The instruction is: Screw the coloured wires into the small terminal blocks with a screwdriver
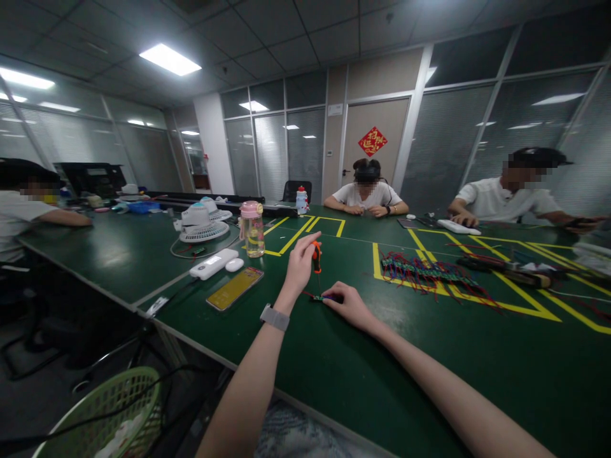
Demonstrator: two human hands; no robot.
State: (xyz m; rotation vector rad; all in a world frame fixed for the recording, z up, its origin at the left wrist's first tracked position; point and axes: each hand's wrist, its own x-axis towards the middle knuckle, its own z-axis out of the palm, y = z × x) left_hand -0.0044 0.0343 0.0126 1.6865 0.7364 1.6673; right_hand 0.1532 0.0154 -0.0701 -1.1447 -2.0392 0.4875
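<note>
Screwdriver (317, 259) in play, orange and black, standing nearly upright in the left hand (298, 267), whose fingers wrap the handle with one laid up near its top! Down runs the thin shaft, straight to the small green circuit board (317, 298) lying on the green surface (353, 388). Is the tip biting? Too small to tell from here, but it ends right at the board.

And look at the right hand (352, 306): low on the surface, thumb and forefinger pinching the board's right end, where dark wires meet it. So the board sits below the left hand and just off the right hand's fingertips, both hands crowding in on it, neither one free.

A grey-banded watch (275, 317) rides the left wrist. Just left of that arm lies a phone (235, 288), screen up and yellow, with a white power strip (213, 264) behind it. Beyond the left hand, a pink-lidded bottle (252, 230) stands upright, fans (204, 224) to its left.

Over to the right, well apart from the right hand, a heap of red-and-blue-wired boards (429, 273) sprawls across yellow tape (377, 259). Across the surface, a co-worker (366, 194) sits with both hands together!
</note>
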